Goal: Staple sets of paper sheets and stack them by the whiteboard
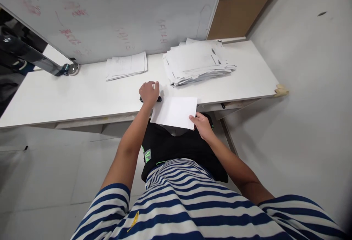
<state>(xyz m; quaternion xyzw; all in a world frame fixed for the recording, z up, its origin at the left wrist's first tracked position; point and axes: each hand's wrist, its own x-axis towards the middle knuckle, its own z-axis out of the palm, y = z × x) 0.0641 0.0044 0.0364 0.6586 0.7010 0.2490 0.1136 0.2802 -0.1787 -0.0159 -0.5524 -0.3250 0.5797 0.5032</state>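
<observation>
We're facing a white desk [93, 95], its R end sitting near a grey wall [308, 78] w/ a small dark mark [321, 13]. Along the back edge we're seeing a whiteboard [123, 8] w/ faded red writing [68, 36]; brown panels [242, 16] are standing by the back R corner. Below the front edge, grey tile floor [52, 185] is spreading L.

Whiteboard [123, 5] w/ faded red writing at back; brown panel [242, 12] to its R, nr pale wall [308, 67]; tiled floor [55, 174] below.

The sheet [174, 111] is smooth matt paper, the desk [82, 95] smooth, the whiteboard [110, 10] faintly glossy, the shirt [178, 203] matt cloth.
</observation>
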